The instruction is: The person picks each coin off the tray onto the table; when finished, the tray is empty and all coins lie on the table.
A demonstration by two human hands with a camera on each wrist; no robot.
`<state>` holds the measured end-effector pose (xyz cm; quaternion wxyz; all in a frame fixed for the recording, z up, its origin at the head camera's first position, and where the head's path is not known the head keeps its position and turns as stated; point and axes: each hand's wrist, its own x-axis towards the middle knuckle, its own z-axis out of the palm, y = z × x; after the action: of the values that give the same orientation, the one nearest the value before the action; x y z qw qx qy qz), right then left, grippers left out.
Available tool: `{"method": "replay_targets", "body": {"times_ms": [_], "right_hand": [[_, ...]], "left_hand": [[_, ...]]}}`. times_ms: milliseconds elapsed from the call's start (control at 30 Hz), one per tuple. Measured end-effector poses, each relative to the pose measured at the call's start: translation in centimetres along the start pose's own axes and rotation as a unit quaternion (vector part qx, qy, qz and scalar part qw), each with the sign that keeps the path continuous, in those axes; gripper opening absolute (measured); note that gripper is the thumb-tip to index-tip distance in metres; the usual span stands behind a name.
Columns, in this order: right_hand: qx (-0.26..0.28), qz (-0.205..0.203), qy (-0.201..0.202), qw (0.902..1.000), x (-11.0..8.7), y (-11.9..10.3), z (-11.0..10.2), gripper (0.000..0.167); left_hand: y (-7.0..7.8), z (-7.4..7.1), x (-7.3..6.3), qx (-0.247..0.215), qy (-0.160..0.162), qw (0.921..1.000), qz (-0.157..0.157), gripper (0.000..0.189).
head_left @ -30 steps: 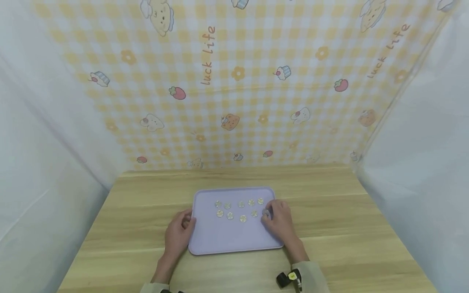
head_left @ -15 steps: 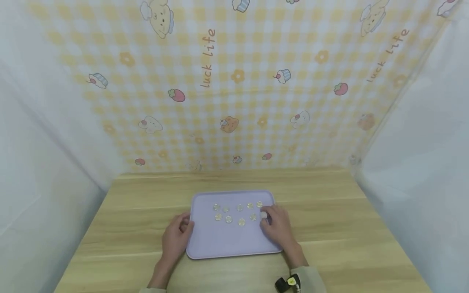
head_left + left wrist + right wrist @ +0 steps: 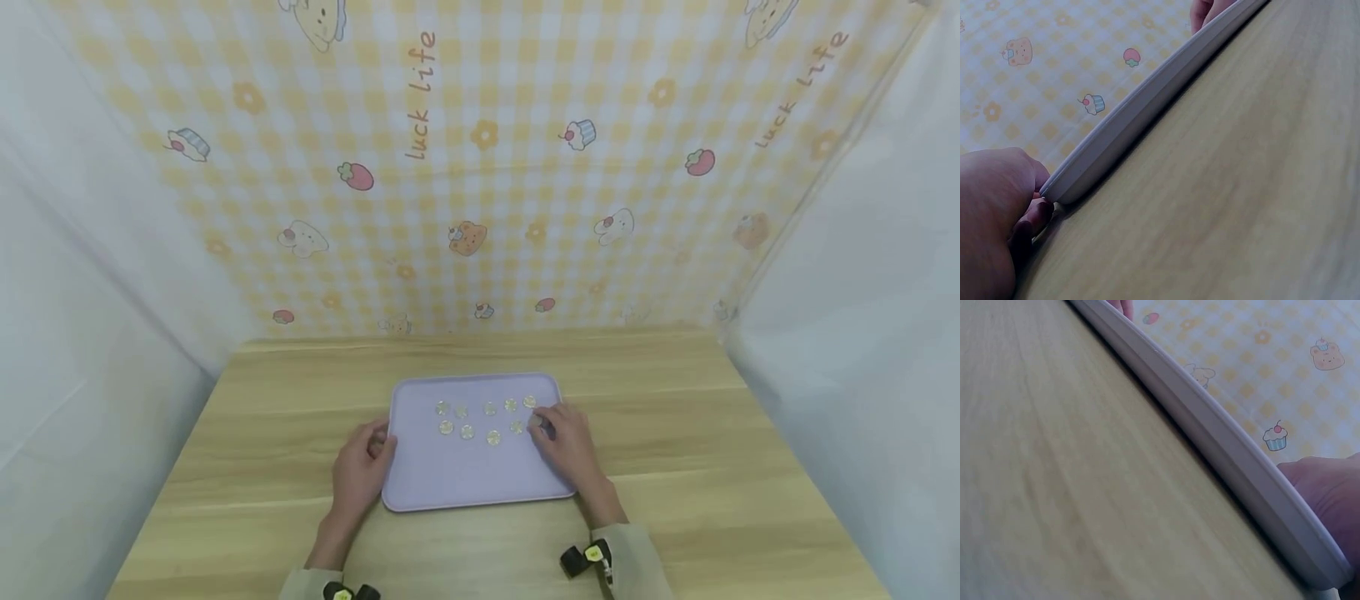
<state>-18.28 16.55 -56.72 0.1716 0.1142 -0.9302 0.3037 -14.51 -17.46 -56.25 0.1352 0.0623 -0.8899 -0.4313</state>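
Note:
A shallow lilac tray (image 3: pixel 465 479) lies on the table, with several small, round, shiny coins (image 3: pixel 492 437) spread in two rough rows on its far half. My left hand (image 3: pixel 358 471) grips the tray's left edge, thumb at the rim and fingers curled beside it; the left wrist view shows fingertips right at the tray corner. Over the right side of the tray, my right hand (image 3: pixel 568 443) pinches one coin (image 3: pixel 537 422) between thumb and index finger, close to the right end of the nearer row. The right wrist view hides that coin behind the tray wall.
The wooden table (image 3: pixel 675 467) extends on all sides of the tray. Behind it hangs a yellow checked cloth (image 3: pixel 525 183) with cartoon prints. White sheets (image 3: pixel 847 333) close off both sides. Each wrist carries a small black camera (image 3: pixel 577 560).
My right hand has shifted slightly left over the tray with its coin, closer to the nearer row. The left hand keeps its hold on the edge. The head view has tilted a little.

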Motion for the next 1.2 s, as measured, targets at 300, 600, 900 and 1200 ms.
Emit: {"method": "replay_targets", "body": {"times_ms": [300, 600, 900, 1200], "right_hand": [[0.152, 0.098, 0.044, 0.9826, 0.0, 0.2, 0.0, 0.016], [0.226, 0.187, 0.127, 0.9477, 0.1, 0.8, -0.5, 0.022], [0.209, 0.202, 0.136, 0.9471, 0.2, 3.0, -1.0, 0.024], [0.102, 0.149, 0.087, 0.9798, 1.1, 4.9, -2.0, 0.033]], "left_hand": [[0.0, -0.1, 0.0, 0.006, -0.006, 1.0000, -0.004, 0.031], [0.1, -0.2, 0.0, 0.008, -0.008, 0.9999, -0.004, 0.031], [0.1, 0.0, -0.1, 0.007, -0.012, 0.9998, -0.012, 0.033], [0.1, 0.1, -0.2, -0.003, -0.001, 1.0000, -0.003, 0.032]]}}
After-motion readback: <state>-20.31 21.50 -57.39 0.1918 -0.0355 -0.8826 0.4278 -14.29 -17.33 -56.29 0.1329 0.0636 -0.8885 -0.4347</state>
